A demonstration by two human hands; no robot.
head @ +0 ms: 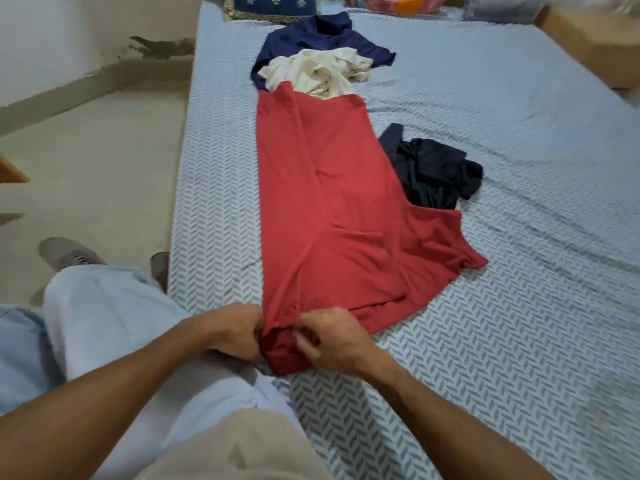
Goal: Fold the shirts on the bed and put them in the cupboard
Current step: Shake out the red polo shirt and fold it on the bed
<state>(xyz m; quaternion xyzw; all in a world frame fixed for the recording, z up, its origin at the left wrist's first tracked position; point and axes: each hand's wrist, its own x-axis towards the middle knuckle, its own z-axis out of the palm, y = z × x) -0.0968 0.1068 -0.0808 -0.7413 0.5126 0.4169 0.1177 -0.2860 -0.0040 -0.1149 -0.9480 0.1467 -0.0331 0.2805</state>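
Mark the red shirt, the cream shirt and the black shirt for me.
red shirt (332,202), head view, middle of the spread body.
cream shirt (311,72), head view, centre of the crumpled heap.
black shirt (433,171), head view, middle of the bunched fabric.

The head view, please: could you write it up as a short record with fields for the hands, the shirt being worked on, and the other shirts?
left hand: grips the near end of the red shirt
right hand: pinches the same end
red shirt: laid lengthwise on the bed, one sleeve spread to the right
cream shirt: crumpled, on top of the navy shirt
black shirt: crumpled, right of the red one
folded shirts: none seen
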